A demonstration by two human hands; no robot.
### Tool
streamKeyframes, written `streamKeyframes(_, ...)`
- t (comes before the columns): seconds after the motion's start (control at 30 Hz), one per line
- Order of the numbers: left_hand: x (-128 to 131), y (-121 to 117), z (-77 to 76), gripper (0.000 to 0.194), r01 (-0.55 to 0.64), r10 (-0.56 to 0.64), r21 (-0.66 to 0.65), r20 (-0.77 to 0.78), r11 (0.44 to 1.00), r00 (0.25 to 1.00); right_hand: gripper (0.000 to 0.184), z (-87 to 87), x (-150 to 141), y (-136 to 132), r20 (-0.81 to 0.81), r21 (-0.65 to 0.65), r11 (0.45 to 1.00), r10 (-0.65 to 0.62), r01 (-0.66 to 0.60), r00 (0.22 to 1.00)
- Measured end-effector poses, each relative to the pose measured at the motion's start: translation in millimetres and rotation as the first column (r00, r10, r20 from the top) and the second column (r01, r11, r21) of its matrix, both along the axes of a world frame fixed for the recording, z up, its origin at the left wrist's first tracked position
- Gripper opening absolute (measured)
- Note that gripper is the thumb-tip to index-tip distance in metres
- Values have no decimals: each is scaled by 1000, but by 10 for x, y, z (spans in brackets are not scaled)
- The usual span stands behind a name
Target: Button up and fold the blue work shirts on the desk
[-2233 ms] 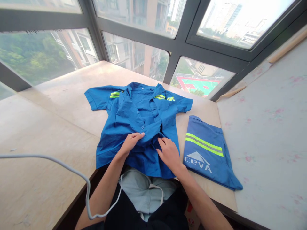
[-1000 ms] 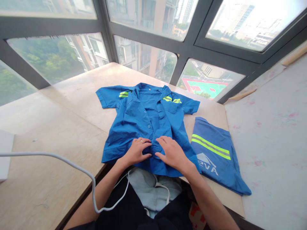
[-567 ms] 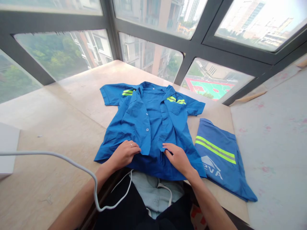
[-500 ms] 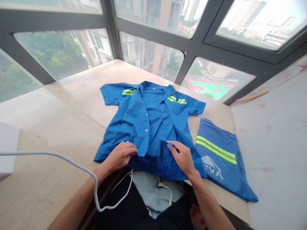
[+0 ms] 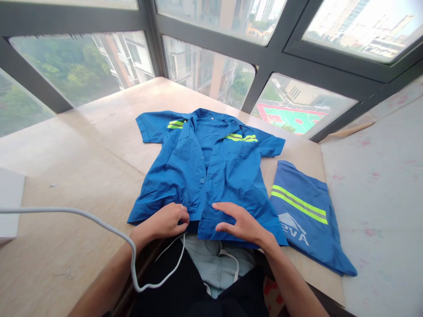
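Observation:
A blue short-sleeved work shirt (image 5: 231, 176) lies face up, collar away from me, with yellow-green reflective strips across the chest. Its two front panels now meet near the middle, and buttons show along the left panel's edge. At the left panel's bottom hem, my left hand (image 5: 172, 220) is closed with curled fingers on the cloth; the exact grip is partly hidden. My right hand (image 5: 243, 222) is over the lower right panel, thumb and fingers apart, holding nothing. To the right lies a folded blue garment (image 5: 300, 176) with a reflective strip and white lettering.
The pale wooden surface (image 5: 95, 176) runs back to grey-framed windows (image 5: 211, 48). A white cable (image 5: 82, 214) crosses from the left towards my lap. Part of a white box (image 5: 11, 202) stands at the left edge. A papered wall (image 5: 376, 198) bounds the right side.
The shirt's right front panel has come across to the left and lies flat at the middle. My right hand has let go of its edge and opened. My left hand has shifted slightly lower.

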State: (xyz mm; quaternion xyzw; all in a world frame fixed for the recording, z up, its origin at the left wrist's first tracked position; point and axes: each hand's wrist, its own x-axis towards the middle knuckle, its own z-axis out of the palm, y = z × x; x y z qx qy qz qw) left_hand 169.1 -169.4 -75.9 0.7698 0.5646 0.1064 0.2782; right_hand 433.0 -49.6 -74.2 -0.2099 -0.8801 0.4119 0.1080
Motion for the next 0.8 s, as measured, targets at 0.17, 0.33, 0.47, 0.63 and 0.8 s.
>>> streamKeyframes(0.17,93,55,-17,30,-166,172,141,-32,976,985,41,23,-179,202,-31,-40,971,-236,235,971)
streamKeyframes(0.33,240,87,-246,55,-101,162,285,-200,953,966,45,-218,-546,420,-20,-24,939,-344,344,939)
streamKeyframes(0.47,270,7,-334,29,-80,173,465,-160,882,972,46,-423,-716,599,-53,38,933,-355,357,933)
streamKeyframes(0.63,231,-215,-148,17,-111,167,545,-54,831,984,38,-604,-712,726,-158,-19,904,-425,427,891)
streamKeyframes(0.8,191,-353,-156,12,-9,71,381,-148,925,987,34,-662,-689,740,-172,-120,876,-481,467,859)
